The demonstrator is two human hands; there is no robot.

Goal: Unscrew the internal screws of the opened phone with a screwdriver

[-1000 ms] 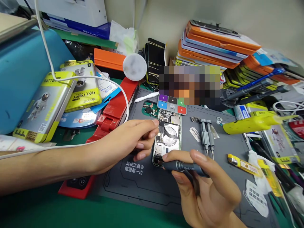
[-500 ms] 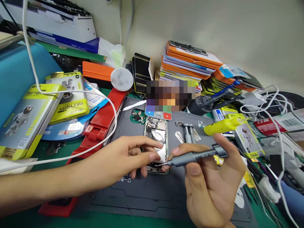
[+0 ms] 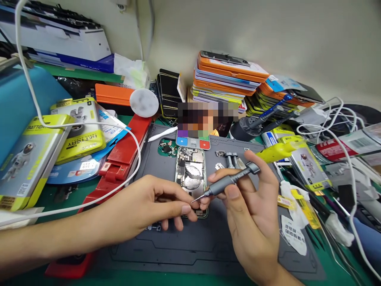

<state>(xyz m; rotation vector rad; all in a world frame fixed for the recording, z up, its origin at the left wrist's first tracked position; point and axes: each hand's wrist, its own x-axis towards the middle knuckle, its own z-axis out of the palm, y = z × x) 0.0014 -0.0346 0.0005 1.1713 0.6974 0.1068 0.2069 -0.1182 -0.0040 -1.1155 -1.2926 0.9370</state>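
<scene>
A person's right hand (image 3: pixel 250 210) grips a grey precision screwdriver (image 3: pixel 229 180) at a workbench, its bit angled down to the left, at the fingertips of the left hand (image 3: pixel 159 202). The left fingers are loosely curled; whether they pinch anything cannot be told. Behind them, an opened smartphone (image 3: pixel 192 176) lies on a grey work mat (image 3: pixel 166 248), its near end partly hidden by the fingers. Farther off sit a green circuit board (image 3: pixel 166 148), left, and stacked orange cases (image 3: pixel 229 77), right.
</scene>
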